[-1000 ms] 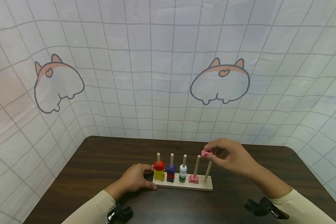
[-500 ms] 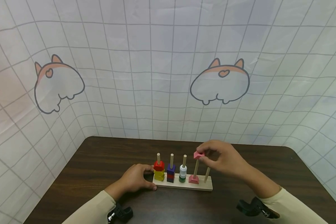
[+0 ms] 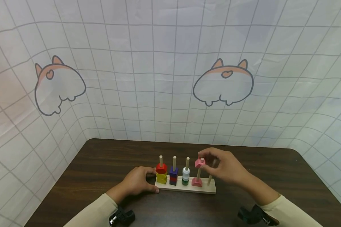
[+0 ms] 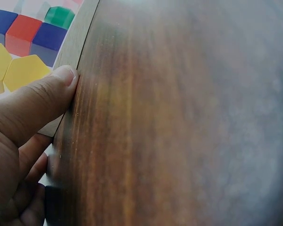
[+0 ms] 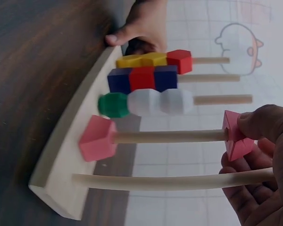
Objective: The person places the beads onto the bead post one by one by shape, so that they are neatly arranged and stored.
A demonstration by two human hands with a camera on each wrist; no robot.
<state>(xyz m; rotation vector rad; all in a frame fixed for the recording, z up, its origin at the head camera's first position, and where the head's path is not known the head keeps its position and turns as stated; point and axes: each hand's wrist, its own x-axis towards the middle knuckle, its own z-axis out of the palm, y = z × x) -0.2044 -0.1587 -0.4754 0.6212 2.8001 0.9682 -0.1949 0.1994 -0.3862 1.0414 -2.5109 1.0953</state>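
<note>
In the head view a pale wooden peg board (image 3: 184, 188) lies on the table, its pegs standing up. My left hand (image 3: 136, 181) grips the board's left end, thumb (image 4: 61, 80) against its front edge. A pink block (image 5: 235, 136) is pinched between thumb and fingers of my right hand (image 3: 225, 165); it sits around the top of the fourth peg (image 5: 170, 137). Another pink block (image 5: 98, 139) rests at that peg's foot. The fifth peg (image 5: 179, 181), bare, passes close to my right fingers, its tip hidden by the hand.
The other pegs carry a red block (image 5: 179, 61) above yellow ones (image 5: 153, 59), a red block between two dark blue ones (image 5: 165, 78), and white beads (image 5: 144, 102) over a green one (image 5: 113, 104). A dark wooden table (image 3: 102, 164) meets a gridded cloth backdrop (image 3: 139, 94).
My right hand has moved left from beside the fifth peg and then lowered, bringing the pink block onto the top of the fourth peg. The left hand has stayed still.
</note>
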